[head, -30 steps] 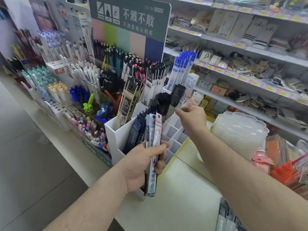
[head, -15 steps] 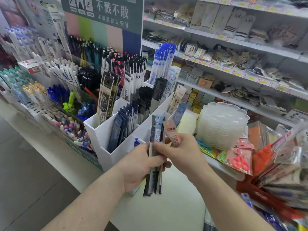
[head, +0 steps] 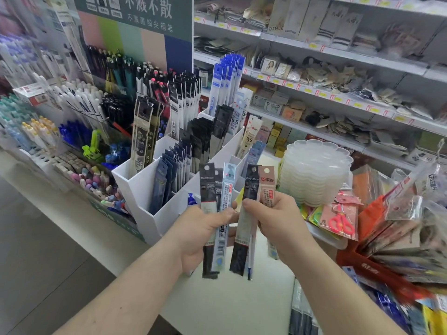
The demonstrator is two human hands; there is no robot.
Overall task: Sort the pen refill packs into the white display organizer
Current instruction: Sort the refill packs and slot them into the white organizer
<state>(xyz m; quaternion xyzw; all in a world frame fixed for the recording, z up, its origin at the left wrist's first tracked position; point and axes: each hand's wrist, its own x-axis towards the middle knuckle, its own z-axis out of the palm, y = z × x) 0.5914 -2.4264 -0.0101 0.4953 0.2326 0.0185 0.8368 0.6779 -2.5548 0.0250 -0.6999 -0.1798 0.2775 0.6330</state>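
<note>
Both hands raised side by side in front of the white display organizer [head: 154,192], each clamped on its own share of pen refill packs, thumbs nearly touching at centre.

Left hand [head: 203,233]: fingers and thumb curled round three packs held upright: a black pack [head: 208,189], a second dark pack mostly hidden behind it, and a pale blue pack [head: 228,187]. Lower ends hang below the palm.

Right hand [head: 278,221]: thumb pinches two packs against the fingers: a black pack [head: 251,184] and a pink-topped pack [head: 266,187], tilted slightly left at the bottom.

Both fans of packs sit just in front of the organizer's near right corner, above the white surface [head: 217,310].

Organizer stands on the surface, at its left edge; its compartments hold upright packs: dark navy [head: 167,180], black [head: 198,143], blue-and-white at the rear [head: 227,78].

A stack of clear scalloped trays [head: 316,170] stands right of the organizer. Packaged scissors [head: 341,221] lie just beside the right hand.
</note>
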